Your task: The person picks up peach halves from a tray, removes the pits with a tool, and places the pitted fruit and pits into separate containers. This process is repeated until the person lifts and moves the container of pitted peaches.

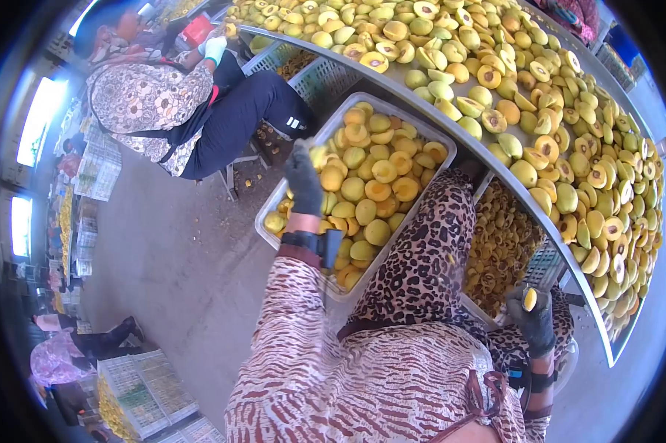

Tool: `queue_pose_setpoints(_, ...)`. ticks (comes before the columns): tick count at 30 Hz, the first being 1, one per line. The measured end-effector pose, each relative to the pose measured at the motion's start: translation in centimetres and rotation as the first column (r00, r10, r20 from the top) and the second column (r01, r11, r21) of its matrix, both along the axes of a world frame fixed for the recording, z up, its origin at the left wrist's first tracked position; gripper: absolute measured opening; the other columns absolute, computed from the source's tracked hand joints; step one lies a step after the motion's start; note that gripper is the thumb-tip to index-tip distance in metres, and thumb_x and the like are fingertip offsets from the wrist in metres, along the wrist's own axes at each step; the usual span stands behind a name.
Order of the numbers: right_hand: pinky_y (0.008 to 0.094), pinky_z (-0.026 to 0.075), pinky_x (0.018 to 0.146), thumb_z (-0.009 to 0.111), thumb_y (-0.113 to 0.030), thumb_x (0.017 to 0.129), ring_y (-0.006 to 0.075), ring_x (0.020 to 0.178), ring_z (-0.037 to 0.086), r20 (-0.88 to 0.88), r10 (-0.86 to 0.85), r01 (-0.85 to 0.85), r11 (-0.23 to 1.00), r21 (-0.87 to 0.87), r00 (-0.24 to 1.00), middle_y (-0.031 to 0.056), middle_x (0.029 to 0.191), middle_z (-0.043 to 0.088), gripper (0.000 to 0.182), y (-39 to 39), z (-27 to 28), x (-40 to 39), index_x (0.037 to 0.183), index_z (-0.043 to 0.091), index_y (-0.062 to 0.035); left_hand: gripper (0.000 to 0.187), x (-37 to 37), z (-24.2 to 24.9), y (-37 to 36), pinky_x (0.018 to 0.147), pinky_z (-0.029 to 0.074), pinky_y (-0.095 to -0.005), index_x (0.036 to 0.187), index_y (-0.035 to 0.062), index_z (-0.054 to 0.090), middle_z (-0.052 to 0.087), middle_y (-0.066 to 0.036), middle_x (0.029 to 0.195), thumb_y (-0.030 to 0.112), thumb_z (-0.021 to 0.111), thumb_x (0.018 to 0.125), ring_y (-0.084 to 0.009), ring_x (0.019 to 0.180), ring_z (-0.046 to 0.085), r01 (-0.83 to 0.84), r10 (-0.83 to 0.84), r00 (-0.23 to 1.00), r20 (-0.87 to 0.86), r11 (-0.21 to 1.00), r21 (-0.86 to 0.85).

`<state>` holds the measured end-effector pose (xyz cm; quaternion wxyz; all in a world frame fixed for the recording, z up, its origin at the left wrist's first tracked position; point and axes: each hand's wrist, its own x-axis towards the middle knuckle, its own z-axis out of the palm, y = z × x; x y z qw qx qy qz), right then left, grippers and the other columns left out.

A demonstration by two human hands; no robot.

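My left hand [304,179], in a dark glove, is over the left side of a grey plastic crate [266,214] heaped with halved yellow peaches [377,190]. A blurred yellow peach half [318,156] shows at its fingertips. Low on the right, my gloved right hand [533,322] is closed in front of my knee, below the table edge. A small yellow oval piece [530,299], which looks like peach, sticks out of its fingers. Whether that hand also holds a tool is hidden.
A metal-edged table [528,198] piled with halved peaches curves across the upper right. Beneath it stands a crate of brown pits and scraps [499,247]. A seated co-worker [163,103] is at upper left. Stacked crates [145,395] and another person [71,354] are at lower left.
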<state>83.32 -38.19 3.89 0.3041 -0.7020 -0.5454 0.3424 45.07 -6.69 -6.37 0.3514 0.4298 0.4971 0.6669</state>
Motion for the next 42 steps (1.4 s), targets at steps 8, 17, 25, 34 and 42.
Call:
queue_pose_setpoints(8, 0.0265, 0.046, 0.055, 0.062, 0.001, 0.076, 0.0117, 0.058, 0.058, -0.005, -0.14, 0.14, 0.989, -0.04, 0.99, 0.0046, 0.065, 0.062, 0.004, 1.5, 0.0, -1.4, 0.078, 0.065, 0.0003, 0.033, -8.0, -3.7, 1.7, 0.092, 0.045, -0.038, 0.094, 0.0009, 0.068, 0.069, -0.016, 0.101, 0.029, 0.05, 0.094, -0.0293, 0.101, 0.062, -0.013, -0.196, 0.818, -0.541, 0.934, -0.357)
queue_pose_setpoints(17, 0.0289, 0.047, 0.055, 0.061, 0.001, 0.075, 0.0166, 0.057, 0.061, 0.081, -0.116, 0.122, 0.99, -0.074, 0.99, 0.0067, 0.063, 0.062, 0.004, 4.3, -0.8, -1.7, 0.077, 0.064, -0.0012, 0.073, -3.7, -8.9, 6.4, 0.109, 0.027, -0.0536, 0.147, 0.0146, 0.029, 0.031, -0.02, 0.148, 0.056, 0.049, 0.089, -0.0436, 0.132, 0.034, -0.138, -0.194, -0.026, -0.981, 0.972, -0.189)
queue_pose_setpoints(25, 0.0284, 0.047, 0.057, 0.064, -0.002, 0.079, 0.0131, 0.06, 0.059, 0.391, 0.024, -0.046, 0.998, 0.048, 0.92, 0.0051, 0.066, 0.06, 0.004, 6.3, -3.9, -1.7, 0.083, 0.062, -0.0016, 0.062, -4.0, -8.3, 6.7, 0.102, 0.032, -0.0612, 0.141, 0.0219, 0.038, 0.022, -0.016, 0.15, 0.047, 0.057, 0.087, -0.0445, 0.131, 0.03, -0.015, -0.19, -0.141, -0.972, 0.982, -0.19)
queue_pose_setpoints(34, 0.0326, 0.045, 0.053, 0.068, -0.004, 0.078, 0.0256, 0.053, 0.057, 0.213, -0.051, 0.049, 0.999, 0.014, 0.976, 0.0134, 0.064, 0.058, 0.012, 6.7, -2.1, -1.7, 0.086, 0.059, -0.0008, 0.052, -11.9, -8.8, 7.6, 0.096, 0.045, -0.0447, 0.13, 0.0, 0.051, 0.057, -0.025, 0.123, 0.039, 0.044, 0.096, -0.0403, 0.111, 0.056, -0.16, -0.108, 0.396, -0.912, 0.97, -0.184)
queue_pose_setpoints(42, 0.0308, 0.045, 0.053, 0.07, -0.005, 0.075, 0.0124, 0.057, 0.057, 0.353, 0.059, -0.079, 0.996, 0.044, 0.934, 0.0042, 0.062, 0.059, 0.01, 7.8, -1.3, -2.4, 0.075, 0.059, -0.0038, 0.037, -9.1, -9.6, 5.4, 0.072, 0.05, -0.0486, 0.089, 0.0104, 0.065, 0.067, -0.013, 0.088, 0.039, 0.043, 0.095, -0.0359, 0.082, 0.064, -0.37, -0.288, -0.038, -0.957, 0.893, -0.254)
